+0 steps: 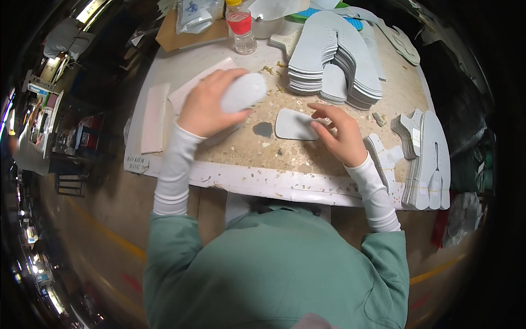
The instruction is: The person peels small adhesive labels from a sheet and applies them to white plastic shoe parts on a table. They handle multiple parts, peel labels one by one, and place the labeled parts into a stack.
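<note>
My left hand [205,104] grips a pale grey, round-ended shoe tongue piece [244,92], slightly blurred; whether it is one layer or a small stack I cannot tell. Flat on the table lies another light grey shoe tongue piece [295,125]. Over its right end is my right hand [339,131], fingers apart, the thumb at the piece's edge. Just left of that piece is a small dark grey scrap [263,129]. Beyond it stand tall stacks of grey U-shaped shoe upper pieces [315,44], with shorter tongue pieces [335,82] between their arms.
Bundled grey shoe parts [433,159] and smaller cut pieces [383,159] lie at the right edge. A bottle with red label [241,27] stands at the back beside a cardboard box [192,35]. Pinkish strips [156,118] lie at left. Scraps litter the speckled table [307,159].
</note>
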A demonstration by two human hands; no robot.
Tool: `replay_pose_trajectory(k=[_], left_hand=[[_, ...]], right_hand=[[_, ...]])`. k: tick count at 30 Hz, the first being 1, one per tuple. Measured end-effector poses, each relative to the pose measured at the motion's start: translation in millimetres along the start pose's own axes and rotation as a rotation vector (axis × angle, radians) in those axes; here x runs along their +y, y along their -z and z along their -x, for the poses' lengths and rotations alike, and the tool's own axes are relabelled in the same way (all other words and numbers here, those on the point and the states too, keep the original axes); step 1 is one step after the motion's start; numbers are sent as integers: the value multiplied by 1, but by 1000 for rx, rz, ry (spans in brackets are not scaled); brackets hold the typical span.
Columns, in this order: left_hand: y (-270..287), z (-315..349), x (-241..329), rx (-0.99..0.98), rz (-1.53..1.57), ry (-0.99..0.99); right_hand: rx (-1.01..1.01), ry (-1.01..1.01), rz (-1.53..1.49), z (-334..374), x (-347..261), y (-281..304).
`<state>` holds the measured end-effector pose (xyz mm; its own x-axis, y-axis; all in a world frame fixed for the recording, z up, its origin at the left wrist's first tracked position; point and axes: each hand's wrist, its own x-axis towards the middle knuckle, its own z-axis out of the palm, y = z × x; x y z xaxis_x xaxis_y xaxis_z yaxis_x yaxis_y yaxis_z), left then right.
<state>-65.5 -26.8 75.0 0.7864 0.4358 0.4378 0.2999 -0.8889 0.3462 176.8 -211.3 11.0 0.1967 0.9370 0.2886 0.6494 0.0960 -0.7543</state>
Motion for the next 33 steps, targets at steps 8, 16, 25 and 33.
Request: replay_pose_trajectory(k=[8,16,25,33], left_hand=[[16,41,-36,-320,-122,183],[-16,10,22,7,119,-102],[-84,-38,74,-486,1221,228],[-81,-59,70,-339,1563,509]], right_hand=[[-85,69,304,7,16,-24],[-171,-74,-110,8,-32,1],[228,413,540,9,-82,60],[205,609,962,-13,-39,47]])
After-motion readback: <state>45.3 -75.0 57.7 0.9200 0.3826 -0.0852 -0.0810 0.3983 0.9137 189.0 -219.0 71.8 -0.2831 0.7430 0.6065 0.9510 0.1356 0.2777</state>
